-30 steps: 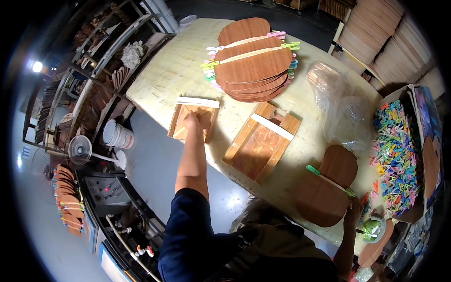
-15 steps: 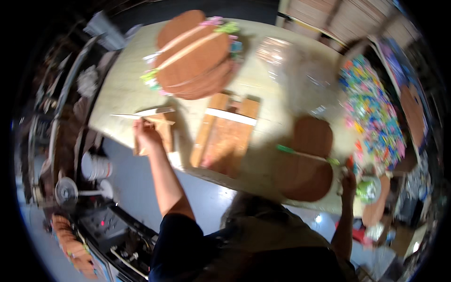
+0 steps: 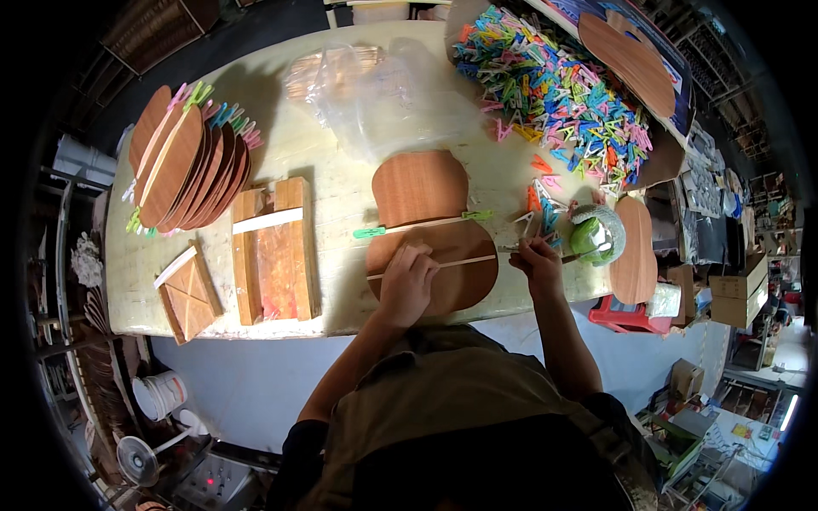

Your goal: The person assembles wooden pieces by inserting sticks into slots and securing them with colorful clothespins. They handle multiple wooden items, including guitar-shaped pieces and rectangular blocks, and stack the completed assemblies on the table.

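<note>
A small guitar-shaped wooden plate (image 3: 423,183) lies at the table's front edge. A pale strip crosses its waist, with a green clothespin (image 3: 370,232) at one end and another green clothespin (image 3: 478,215) at the other. Lower down, a second thin wooden strip (image 3: 467,262) runs across the wide part; my left hand (image 3: 406,285) presses it down there, fingers closed. Just right of the plate, my right hand (image 3: 539,262) is closed in a pinch around what looks like a clothespin, partly hidden by the fingers. Loose clothespins (image 3: 545,206) lie beyond it.
Left stand clamped wooden plates (image 3: 176,175), a small wooden rack (image 3: 189,294) and a wooden block jig (image 3: 294,247). A clear plastic bag (image 3: 400,94) lies behind. To the right are a heap of coloured clothespins (image 3: 562,94), a green-filled cup (image 3: 594,238) and another plate (image 3: 632,251).
My left hand has come from the small rack on the left to the plate, bringing a thin strip. The view has turned rightward. My right hand remains near the clothespins and cup.
</note>
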Demonstrator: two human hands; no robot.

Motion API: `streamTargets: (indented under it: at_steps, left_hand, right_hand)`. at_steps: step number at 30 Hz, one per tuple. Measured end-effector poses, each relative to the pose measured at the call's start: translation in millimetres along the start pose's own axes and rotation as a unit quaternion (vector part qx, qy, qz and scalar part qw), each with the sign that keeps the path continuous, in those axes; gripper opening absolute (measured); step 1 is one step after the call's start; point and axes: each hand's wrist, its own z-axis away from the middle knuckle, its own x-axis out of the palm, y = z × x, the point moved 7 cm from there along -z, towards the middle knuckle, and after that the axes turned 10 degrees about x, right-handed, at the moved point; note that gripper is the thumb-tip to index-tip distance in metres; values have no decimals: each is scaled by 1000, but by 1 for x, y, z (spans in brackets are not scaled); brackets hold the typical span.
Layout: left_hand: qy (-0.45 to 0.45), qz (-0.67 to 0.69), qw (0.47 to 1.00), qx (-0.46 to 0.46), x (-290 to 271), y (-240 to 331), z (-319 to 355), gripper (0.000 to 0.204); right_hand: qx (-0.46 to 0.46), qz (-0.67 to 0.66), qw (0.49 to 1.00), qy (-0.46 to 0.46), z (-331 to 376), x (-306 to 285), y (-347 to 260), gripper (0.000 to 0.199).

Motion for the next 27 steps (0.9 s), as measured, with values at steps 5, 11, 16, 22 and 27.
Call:
streamTargets:
  at_steps: [5, 11, 16, 22, 27]
  left_hand:
    - [-4, -23, 1000, 5, 15, -5, 3, 7]
    - [7, -11, 1000, 2, 15, -8, 5, 7]
    - [19, 5, 1000, 6, 13, -9, 6, 9]
    - [44, 9, 999, 17, 11, -10, 6, 5]
    - [67, 7, 998, 21, 9, -12, 8, 7]
  right_hand:
    - [31, -3, 999, -30, 1, 6, 7, 6]
    - [36, 18, 999, -32, 10, 23, 13, 10]
    - [-274, 474, 837, 14, -24, 12, -37, 22]
    - [-377, 597, 708, -26, -55, 29, -63, 28]
    - [-132, 353, 916, -137, -32, 151, -81, 20]
